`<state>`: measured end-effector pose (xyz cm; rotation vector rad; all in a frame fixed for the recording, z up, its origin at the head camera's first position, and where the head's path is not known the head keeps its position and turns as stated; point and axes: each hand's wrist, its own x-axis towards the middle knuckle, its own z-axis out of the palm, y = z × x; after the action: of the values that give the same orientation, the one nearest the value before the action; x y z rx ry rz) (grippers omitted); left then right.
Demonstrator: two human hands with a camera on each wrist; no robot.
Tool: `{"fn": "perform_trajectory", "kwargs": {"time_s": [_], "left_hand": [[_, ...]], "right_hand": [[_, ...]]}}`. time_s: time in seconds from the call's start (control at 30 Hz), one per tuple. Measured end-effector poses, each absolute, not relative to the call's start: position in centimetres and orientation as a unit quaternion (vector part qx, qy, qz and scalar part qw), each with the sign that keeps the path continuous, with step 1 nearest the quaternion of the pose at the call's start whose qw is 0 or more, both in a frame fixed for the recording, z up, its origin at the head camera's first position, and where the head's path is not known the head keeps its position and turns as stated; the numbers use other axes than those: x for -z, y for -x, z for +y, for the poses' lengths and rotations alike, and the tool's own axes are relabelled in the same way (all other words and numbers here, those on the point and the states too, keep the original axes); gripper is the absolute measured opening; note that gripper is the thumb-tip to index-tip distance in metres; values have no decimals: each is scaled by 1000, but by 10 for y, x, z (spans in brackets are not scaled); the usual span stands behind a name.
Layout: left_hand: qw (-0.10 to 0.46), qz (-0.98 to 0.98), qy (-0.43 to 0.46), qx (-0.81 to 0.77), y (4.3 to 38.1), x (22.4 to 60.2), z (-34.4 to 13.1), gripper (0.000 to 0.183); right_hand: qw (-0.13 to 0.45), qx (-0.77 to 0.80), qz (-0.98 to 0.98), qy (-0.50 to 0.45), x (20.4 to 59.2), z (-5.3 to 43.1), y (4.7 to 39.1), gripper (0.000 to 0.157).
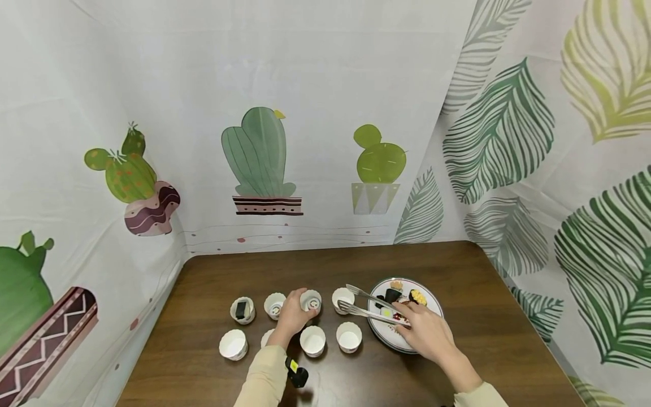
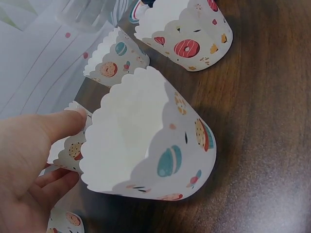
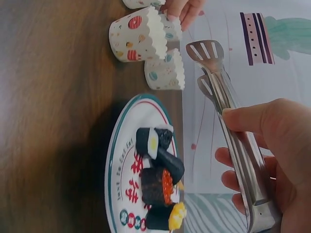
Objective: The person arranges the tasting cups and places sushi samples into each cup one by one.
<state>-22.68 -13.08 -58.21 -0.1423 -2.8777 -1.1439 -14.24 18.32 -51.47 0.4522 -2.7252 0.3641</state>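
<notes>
My left hand (image 1: 293,314) grips a white paper baking cup (image 1: 311,299) in the back row, thumb on one side and fingers on the other. A small piece with a pinkish middle lies in that cup. Metal tongs (image 3: 228,126) are held in my right hand (image 1: 429,333), thumb on one arm and fingers round the other. Their slotted tips are apart and hang near the rightmost back cup (image 1: 343,298); nothing shows between them. Under the tongs, a white plate (image 1: 432,302) carries several sushi pieces, including one with yellow topping (image 3: 177,216) and one with orange-red roe (image 3: 158,187).
Two other back-row cups hold pieces: a dark-wrapped one (image 1: 242,310) at far left and a small round roll (image 1: 275,308). The front row has several cups, such as one at left (image 1: 233,345) and one at right (image 1: 349,337). Patterned cloth hangs behind the brown table (image 1: 488,316).
</notes>
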Motion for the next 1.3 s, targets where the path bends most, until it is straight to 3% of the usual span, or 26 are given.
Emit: {"fn": "perform_trajectory", "kwargs": {"time_s": [0.8,1.3], "left_hand": [[29,-928,48,369,227,581,-130,64],[26,-929,51,367,228,582,-132,63]], "right_hand": [[142,-110,-979,-92,522,226,116,44],[176,-94,-974,-111,528,241,108,43]]}}
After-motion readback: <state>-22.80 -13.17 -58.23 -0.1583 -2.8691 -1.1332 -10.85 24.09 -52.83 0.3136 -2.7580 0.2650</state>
